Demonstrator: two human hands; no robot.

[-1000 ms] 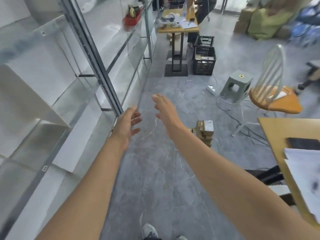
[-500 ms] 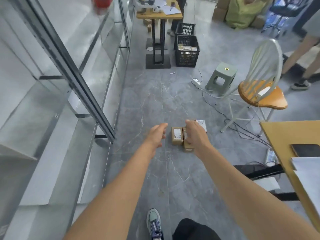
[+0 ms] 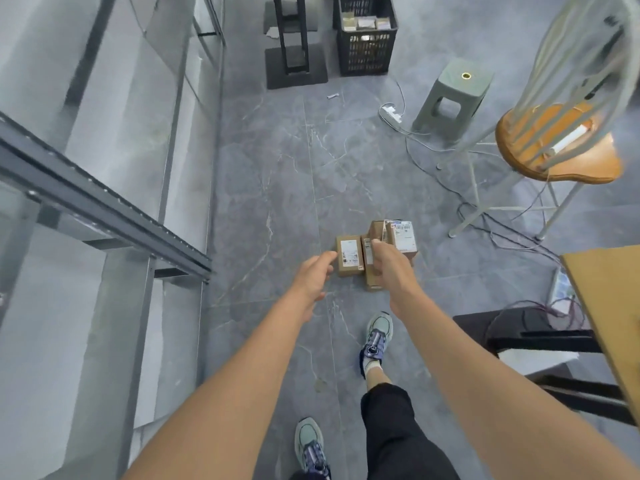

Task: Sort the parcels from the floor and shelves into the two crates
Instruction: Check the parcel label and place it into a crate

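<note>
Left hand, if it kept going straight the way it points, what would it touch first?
Probably the leftmost cardboard box on the floor; the left hand looks close to it, though depth is unclear.

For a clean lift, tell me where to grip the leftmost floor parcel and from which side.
Come from above with the left hand: the leftmost parcel lies flat, label up, a neighbouring parcel crowding its right side. Probably pinch its free near and far ends.
</note>
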